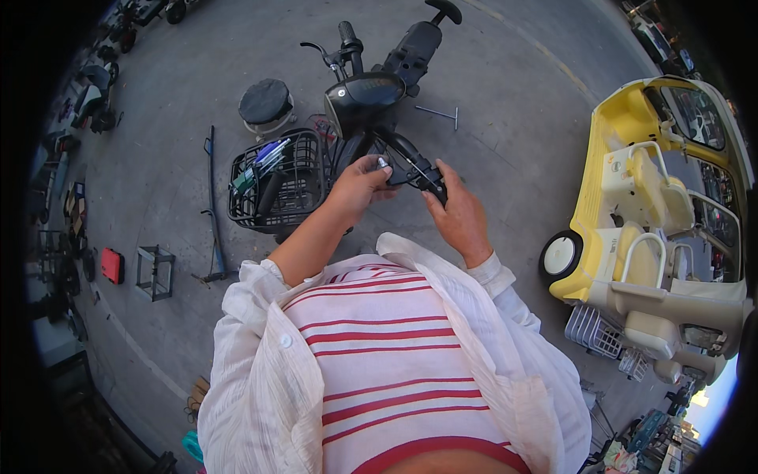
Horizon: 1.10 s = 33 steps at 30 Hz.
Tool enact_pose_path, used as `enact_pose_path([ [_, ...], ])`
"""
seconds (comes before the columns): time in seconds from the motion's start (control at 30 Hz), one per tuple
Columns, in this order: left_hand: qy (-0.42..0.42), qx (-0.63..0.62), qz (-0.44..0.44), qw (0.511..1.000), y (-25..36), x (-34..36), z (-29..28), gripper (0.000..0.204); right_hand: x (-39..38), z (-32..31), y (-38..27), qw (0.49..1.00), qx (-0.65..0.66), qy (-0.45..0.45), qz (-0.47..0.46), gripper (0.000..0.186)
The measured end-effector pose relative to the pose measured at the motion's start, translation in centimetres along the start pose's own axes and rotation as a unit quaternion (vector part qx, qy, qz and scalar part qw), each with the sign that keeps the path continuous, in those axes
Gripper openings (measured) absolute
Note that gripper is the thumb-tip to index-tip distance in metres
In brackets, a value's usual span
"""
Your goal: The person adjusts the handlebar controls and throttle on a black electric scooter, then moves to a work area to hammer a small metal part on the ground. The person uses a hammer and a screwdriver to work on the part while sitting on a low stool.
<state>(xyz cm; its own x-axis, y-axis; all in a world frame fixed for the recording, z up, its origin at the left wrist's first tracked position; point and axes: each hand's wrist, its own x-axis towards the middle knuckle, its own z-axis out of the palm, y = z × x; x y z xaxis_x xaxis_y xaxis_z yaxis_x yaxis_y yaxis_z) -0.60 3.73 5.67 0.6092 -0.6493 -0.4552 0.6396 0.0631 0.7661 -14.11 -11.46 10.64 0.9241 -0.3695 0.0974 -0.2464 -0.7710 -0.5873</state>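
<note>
My left hand [365,187] is closed, thumb and fingertips pinched on a small shiny metal piece [383,163] whose kind I cannot make out. My right hand [460,207] grips a black handlebar fitting [430,182] with a cable running to it, thumb on one side and fingers on the other. Both hands work close together over the front of a black electric bike [359,101]. Its other handlebar grip [348,35] and brake lever [313,46] point away from me. A black wire basket [278,213] beside my left forearm holds several pens or slim tools.
A round black-topped stool [266,103] stands beyond the basket. A T-shaped wrench [439,114] lies on the ground past the bike. At the left are a long metal bar [212,197], a metal frame [155,272] and a red case [112,265]. A yellow three-wheeled vehicle [580,229] stands at the right.
</note>
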Motion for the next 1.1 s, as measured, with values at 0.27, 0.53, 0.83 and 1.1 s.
enact_pose_path([
  [0.27, 0.005, -0.032, -0.013, 0.999, 0.0, -0.4, 0.7, 0.032, 0.2, 0.0, 0.2, 1.000, -0.005, 0.002, 0.000, 0.058],
  [0.53, 0.009, -0.014, -0.001, 1.000, 0.6, -1.2, 1.0, 0.033, 0.0, 0.1, 0.2, 1.000, 0.003, -0.001, 0.011, 0.058],
  [0.83, 0.008, -0.001, 0.003, 1.000, 0.3, -1.1, 0.8, 0.033, 0.0, -0.2, -0.1, 1.000, -0.004, -0.003, 0.016, 0.058],
  [1.1, 0.010, 0.026, 0.007, 1.000, 0.1, -1.1, 0.4, 0.036, 0.1, -0.3, -0.4, 1.000, 0.000, -0.012, 0.017, 0.057],
])
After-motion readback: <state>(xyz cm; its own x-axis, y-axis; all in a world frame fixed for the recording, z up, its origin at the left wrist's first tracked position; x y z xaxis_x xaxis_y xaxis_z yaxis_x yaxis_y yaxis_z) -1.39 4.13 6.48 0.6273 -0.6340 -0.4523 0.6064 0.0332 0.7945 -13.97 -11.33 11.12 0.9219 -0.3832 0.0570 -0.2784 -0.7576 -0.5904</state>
